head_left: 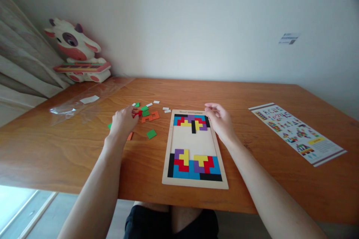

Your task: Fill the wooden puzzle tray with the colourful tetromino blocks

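Note:
My left hand [125, 118] reaches into a loose pile of pieces. Its fingers pinch around a red puzzle piece [138, 113], partly hidden by the fingertips. Beside it lie orange pieces [155, 114], a green piece [144, 108] and another green piece [152, 133] nearer the table's front edge. My right hand [221, 121] hovers at or rests on the top right corner of a wooden puzzle board [166, 171]; its fingers are loosely bent, with nothing visible in them. Coloured blocks fill the board's top and bottom, including a black piece [193, 127], with bare wood between.
Several small white pieces [156, 102] lie behind the pile. A printed pattern sheet [298, 130] is on the right of the brown table [238, 93]. A clear plastic bag [71, 111] lies at left, near a cow-shaped toy keyboard [81, 54] against the wall.

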A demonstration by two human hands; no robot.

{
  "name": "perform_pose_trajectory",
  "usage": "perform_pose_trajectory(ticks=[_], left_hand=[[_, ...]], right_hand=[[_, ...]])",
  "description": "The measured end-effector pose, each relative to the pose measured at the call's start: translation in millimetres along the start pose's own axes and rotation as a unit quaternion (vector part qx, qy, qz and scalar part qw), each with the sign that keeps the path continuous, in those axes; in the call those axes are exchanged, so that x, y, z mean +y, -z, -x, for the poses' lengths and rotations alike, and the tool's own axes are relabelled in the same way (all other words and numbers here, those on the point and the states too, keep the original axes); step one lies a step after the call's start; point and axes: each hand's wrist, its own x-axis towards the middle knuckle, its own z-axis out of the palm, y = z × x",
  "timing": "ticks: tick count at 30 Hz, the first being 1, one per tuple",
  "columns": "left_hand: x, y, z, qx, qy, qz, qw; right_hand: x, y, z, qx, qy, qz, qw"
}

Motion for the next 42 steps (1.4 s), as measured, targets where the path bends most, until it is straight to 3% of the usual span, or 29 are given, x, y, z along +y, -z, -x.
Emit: perform_pose_trajectory(ticks=[9,24,26,28,31,33,37,42], left_hand=[[5.3,2.4,1.9,-0.006,0.022,0.022,1.0],[8.7,-7.8,2.7,0.023,-0.018,0.001,1.0],[15.3,-12.2,3.1,0.051,-0.053,0.011,0.997],[24.7,-17.1,4.5,0.07,-0.14,0.044,0.987],[39.1,-25.9,9.4,0.034,-0.313,0.113,0.942],[45.3,-32.9,13.5,-0.002,-0.372,0.128,0.919],[49.0,-43.1,18.2,-0.035,-0.388,0.117,0.914],[51.1,-37.8,17.9,-0.033,-0.374,0.124,0.919]], right_hand=[[1.2,-0.3,-0.8,-0.003,0.005,0.004,1.0],[-0.4,0.2,-0.2,-0.009,0.014,0.011,1.0],[-0.8,0.7,0.2,-0.013,0.017,0.019,1.0],[-0.5,1.1,0.2,-0.014,0.018,0.023,0.999],[1.0,0.8,-0.2,-0.012,0.02,0.02,1.0],[1.8,0.4,-0.6,-0.009,0.021,0.016,1.0],[1.8,-0.4,-0.6,-0.007,0.023,0.017,1.0],[1.1,-0.4,0.1,-0.008,0.018,0.026,0.999]])
